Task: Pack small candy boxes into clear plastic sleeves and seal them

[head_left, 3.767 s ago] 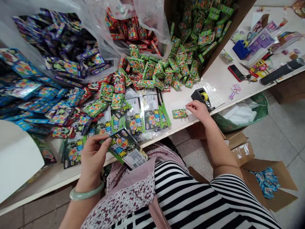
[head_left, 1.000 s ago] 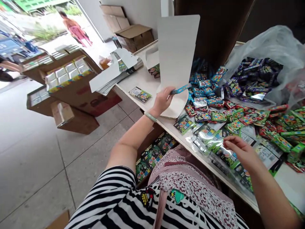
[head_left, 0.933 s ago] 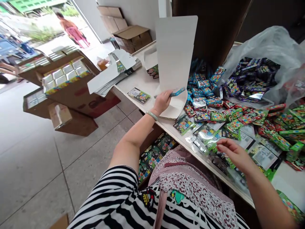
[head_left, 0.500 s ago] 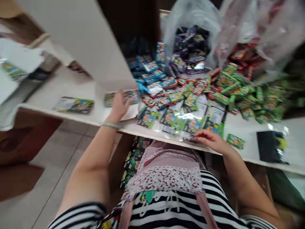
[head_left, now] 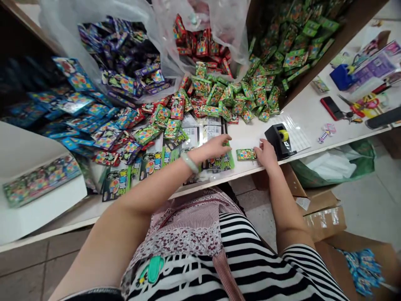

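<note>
Head view: found left hand (head_left: 218, 147) loosely spread over black-green pouches (head_left: 223, 161), right hand (head_left: 266, 153) at small green box (head_left: 245, 154) beside tape dispenser (head_left: 275, 142); could not confirm pinch.

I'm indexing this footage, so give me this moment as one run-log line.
left hand: open, over printed cards | right hand: at end of green packet | black tape dispenser: beside right hand

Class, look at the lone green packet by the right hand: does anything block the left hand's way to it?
Nothing visible does: a strip of white tabletop shows between the left hand and the green packet. The right hand is at the packet's other end.
</note>
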`<state>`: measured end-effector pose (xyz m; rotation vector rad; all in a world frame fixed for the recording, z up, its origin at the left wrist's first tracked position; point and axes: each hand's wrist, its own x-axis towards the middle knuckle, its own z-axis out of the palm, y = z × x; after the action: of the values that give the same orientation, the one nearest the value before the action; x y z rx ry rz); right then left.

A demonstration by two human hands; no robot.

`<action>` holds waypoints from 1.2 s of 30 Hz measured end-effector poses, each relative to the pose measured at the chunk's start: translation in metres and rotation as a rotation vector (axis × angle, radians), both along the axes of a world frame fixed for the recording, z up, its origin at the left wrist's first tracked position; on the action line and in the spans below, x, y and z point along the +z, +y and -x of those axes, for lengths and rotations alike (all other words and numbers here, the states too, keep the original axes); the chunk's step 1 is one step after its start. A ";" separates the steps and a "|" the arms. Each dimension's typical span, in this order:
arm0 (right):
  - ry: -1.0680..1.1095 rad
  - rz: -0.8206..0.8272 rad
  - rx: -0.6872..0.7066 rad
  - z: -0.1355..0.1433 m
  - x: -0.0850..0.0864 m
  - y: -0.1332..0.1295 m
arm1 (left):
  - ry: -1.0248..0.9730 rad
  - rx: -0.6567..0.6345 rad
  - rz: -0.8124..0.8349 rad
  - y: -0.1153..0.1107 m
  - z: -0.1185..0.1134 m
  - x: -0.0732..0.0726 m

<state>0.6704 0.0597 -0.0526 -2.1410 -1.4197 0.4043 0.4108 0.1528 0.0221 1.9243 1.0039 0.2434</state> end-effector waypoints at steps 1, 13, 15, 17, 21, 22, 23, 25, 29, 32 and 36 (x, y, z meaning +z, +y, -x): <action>0.061 -0.028 -0.021 -0.001 -0.004 0.000 | 0.045 -0.002 -0.008 0.005 -0.013 -0.004; 0.360 -0.585 -0.141 -0.004 0.003 -0.007 | -0.162 0.149 -0.056 0.008 -0.031 -0.018; 0.345 -0.688 -0.163 -0.003 0.012 -0.001 | -0.247 0.173 0.011 0.006 -0.032 -0.018; 0.356 -0.763 -0.156 -0.001 0.021 0.008 | -0.371 0.188 0.079 0.003 -0.036 -0.015; 0.430 -0.787 -0.072 0.009 0.041 0.021 | -0.645 0.315 0.105 0.000 -0.038 -0.001; 0.450 -0.770 -0.060 0.015 0.045 0.022 | -0.686 0.368 0.085 0.000 -0.035 0.003; 0.469 -0.745 -0.053 0.021 0.048 0.021 | -0.711 0.421 0.066 0.001 -0.032 0.006; 0.509 -0.672 -0.041 0.036 0.053 0.018 | -0.725 0.509 0.045 0.003 -0.022 0.009; 0.591 -0.529 0.006 0.067 0.058 0.013 | -0.704 0.623 0.015 0.000 0.002 0.008; 0.611 -0.475 0.029 0.084 0.063 0.014 | -0.676 0.606 0.039 -0.008 0.020 0.004; 0.716 -0.370 0.086 0.099 0.070 0.018 | -0.736 0.602 0.170 -0.017 0.045 0.007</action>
<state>0.5717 0.0775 0.0174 -1.4273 -1.0602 0.7775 0.3658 0.1353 0.0287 1.1691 1.0081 1.0823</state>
